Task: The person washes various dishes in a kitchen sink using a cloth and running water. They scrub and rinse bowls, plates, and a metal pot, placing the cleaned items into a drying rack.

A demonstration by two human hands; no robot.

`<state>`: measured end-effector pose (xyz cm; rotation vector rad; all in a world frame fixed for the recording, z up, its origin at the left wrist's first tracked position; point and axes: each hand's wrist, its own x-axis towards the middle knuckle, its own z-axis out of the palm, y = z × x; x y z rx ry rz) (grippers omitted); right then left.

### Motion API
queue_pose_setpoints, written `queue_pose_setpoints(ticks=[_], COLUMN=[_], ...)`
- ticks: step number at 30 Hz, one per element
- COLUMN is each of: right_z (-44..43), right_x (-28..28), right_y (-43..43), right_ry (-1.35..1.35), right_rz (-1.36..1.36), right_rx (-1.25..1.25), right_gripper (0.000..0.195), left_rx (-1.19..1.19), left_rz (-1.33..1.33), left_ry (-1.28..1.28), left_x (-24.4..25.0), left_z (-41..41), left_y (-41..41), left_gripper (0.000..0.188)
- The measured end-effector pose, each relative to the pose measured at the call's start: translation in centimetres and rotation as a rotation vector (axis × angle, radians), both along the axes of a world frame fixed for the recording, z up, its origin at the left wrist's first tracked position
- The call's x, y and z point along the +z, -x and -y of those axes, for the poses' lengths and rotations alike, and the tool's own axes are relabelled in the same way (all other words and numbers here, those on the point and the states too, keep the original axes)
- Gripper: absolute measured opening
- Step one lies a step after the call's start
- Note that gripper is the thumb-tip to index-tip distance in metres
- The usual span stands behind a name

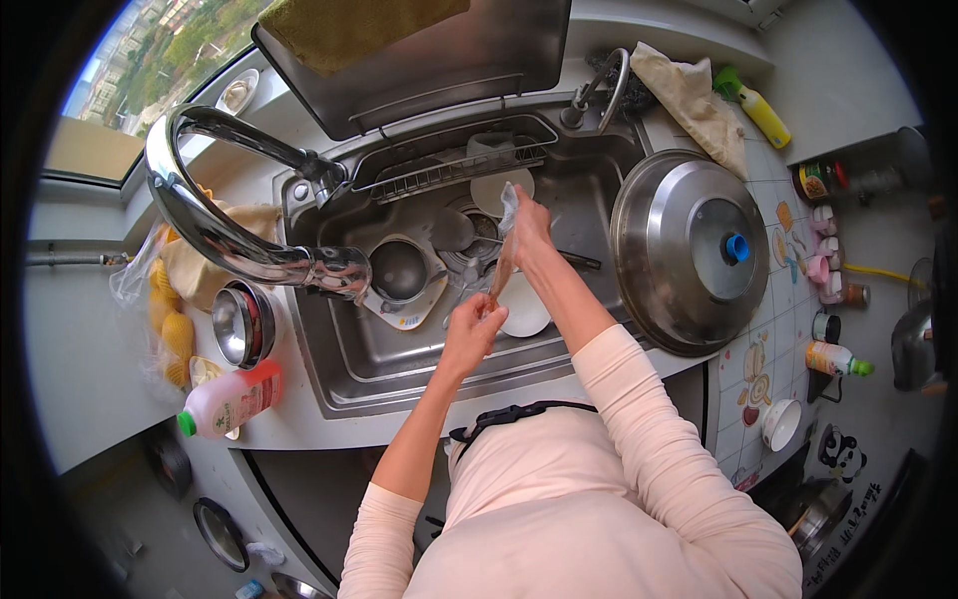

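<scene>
Over the steel sink (pixel 404 367), my left hand (pixel 474 329) grips the near end of a slim brown utensil (pixel 504 271), perhaps of wood. My right hand (pixel 530 224) is closed around its far part together with a crumpled white cloth (pixel 510 204), so that end is hidden. Beneath my hands lie a white plate (pixel 526 308) and several spoons. A metal ladle (pixel 451 230) rests near the drain (pixel 485 224). To the left, a small metal pot (pixel 399 269) sits on a white patterned dish (pixel 410 317). Another white plate (pixel 503 193) leans near the wire rack (pixel 464 174).
A chrome faucet (pixel 224 247) arches over the sink's left side. A large domed steel lid (pixel 677 254) overlaps its right edge. Left on the counter stand nested metal bowls (pixel 241 323) and a tilted pink bottle with a green cap (pixel 232 400). A yellow spray bottle (pixel 765 116) lies at the back right.
</scene>
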<state>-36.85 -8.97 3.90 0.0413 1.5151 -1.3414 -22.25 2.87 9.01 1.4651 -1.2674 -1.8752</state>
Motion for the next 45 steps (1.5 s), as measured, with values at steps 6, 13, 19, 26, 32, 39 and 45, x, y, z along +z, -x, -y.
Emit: queue_pose_setpoints(ticks=[6,13,19,26,32,39,45], right_z=[-0.6,-6.7,-4.3,-7.0,-3.4,-5.6,0.3], right_x=[-1.1,4.6,3.4,4.8,4.8,6.3,7.9], right_y=[3.1,-0.5,-3.1,-6.3,-4.3,-5.4,0.5], right_ry=[-0.029,0.596,0.345,0.564,0.333,0.410,0.470], right_rz=[0.248,-0.547,-1.002,-1.003,-0.963,-1.202,-0.710], right_rx=[-0.189,0.676,0.903,1.014,0.984,1.041,1.285], right_gripper=[0.033,0.041,0.060,0.053,0.049,0.044,0.036], left_rx=[0.203,0.218,0.030,0.050,-0.008,-0.072,-0.143], left_rz=[-0.592,-0.503,-0.209,-0.153,-0.119,-0.021,-0.180], left_ry=[-0.456,-0.475,-0.223,-0.161,-0.155,-0.034,-0.145], left_x=[1.3,0.7,3.1,3.1,2.6,3.0,5.4], left_z=[0.4,2.9,2.6,5.2,3.2,4.3,3.9], left_y=[-1.5,-2.9,-1.1,-2.9,-1.8,-3.2,-4.0], left_gripper=[0.020,0.011,0.017,0.011,0.024,0.015,0.014])
